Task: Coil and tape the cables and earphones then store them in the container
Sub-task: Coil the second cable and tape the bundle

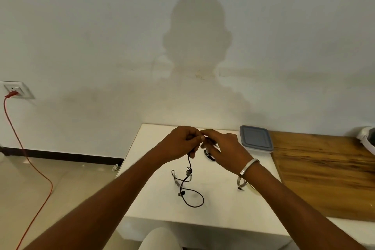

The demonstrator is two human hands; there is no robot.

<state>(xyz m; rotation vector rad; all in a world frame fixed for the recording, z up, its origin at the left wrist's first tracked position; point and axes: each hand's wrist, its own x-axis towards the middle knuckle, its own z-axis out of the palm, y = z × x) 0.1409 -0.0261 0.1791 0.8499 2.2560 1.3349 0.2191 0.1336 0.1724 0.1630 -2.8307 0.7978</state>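
Item: thin black earphone cable [189, 186], with small grey inline pieces. Its upper end was gathered between the two hands, raised above the white rectangular tabletop [219, 205]; the remainder hung down from the left hand and lay in loose loops on the tabletop directly below and nearer the person than both hands.

Left hand [180, 144]: fingers curled round the cable's upper run, thumb pressed toward the right hand.

Right hand [223, 147]: fingertips pinching the same black bundle where it met the left thumb; a silver metal bangle [246, 168] sat on its wrist.

A small dark coiled piece [209, 156] lay on the tabletop just under the right hand, partly hidden.

Grey-lidded clear plastic container [256, 138]: closed, on the tabletop just beyond and to the right of the right hand, apart from it.

Brown wooden board [324, 172]: further right of the right hand.

Red cord [26, 158]: plugged into a white wall socket [16, 89], well left of the left hand.
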